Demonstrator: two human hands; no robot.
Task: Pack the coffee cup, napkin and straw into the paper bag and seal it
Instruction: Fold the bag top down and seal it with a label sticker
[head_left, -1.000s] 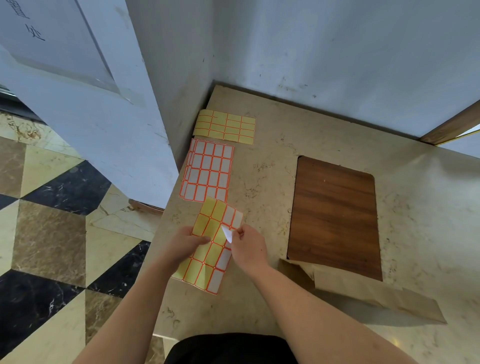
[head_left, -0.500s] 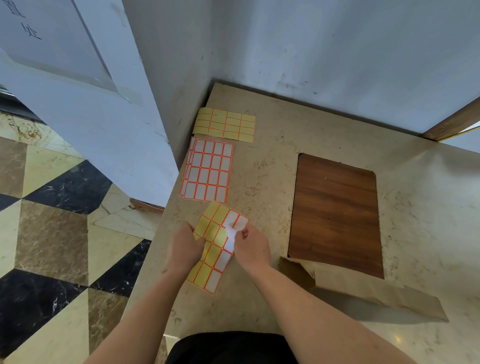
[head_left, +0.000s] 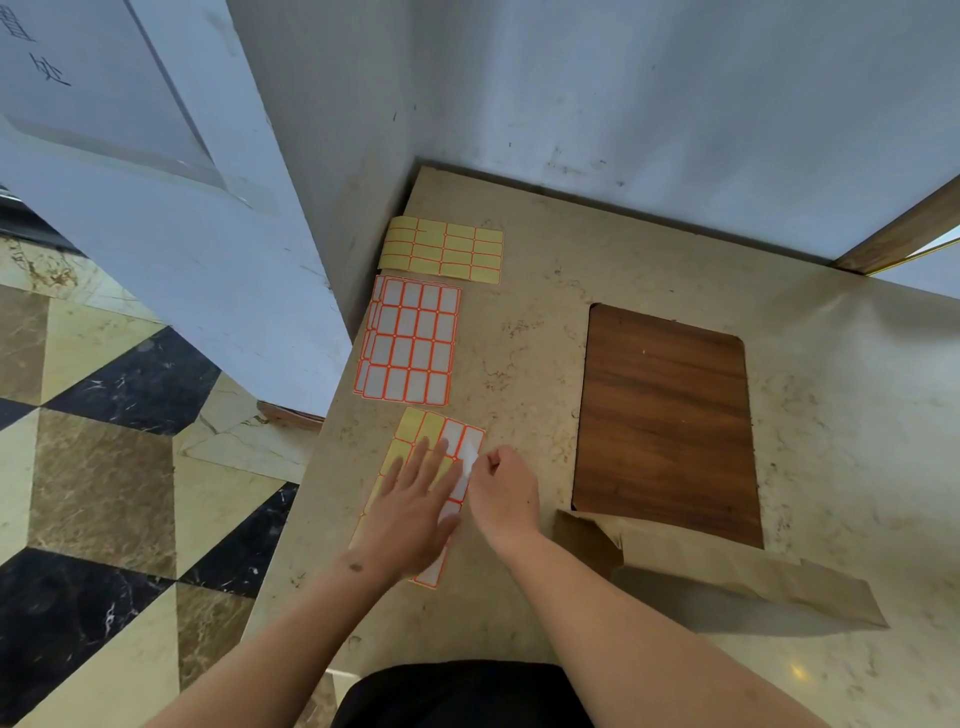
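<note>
A white sticker (head_left: 469, 457) is being pinched by the right hand (head_left: 506, 496) at frame centre, while the label sheet (head_left: 415, 493) is being pressed flat by the spread left hand (head_left: 413, 512). The paper bag (head_left: 727, 577) is lying folded on the bench (head_left: 519, 338) at lower right, so packing is judged done and sealing is remaining; cup, napkin and straw are not being seen.

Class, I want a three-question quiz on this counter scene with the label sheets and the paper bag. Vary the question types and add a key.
1. True or false: the left hand lies flat on the nearest label sheet.
2. What does the right hand pinch? A) a straw B) a white label C) a napkin
3. Fill in: the paper bag lies on the counter, partly over the near edge of the ______ board.

Key: 1 true; 2 B; 3 wooden
</note>
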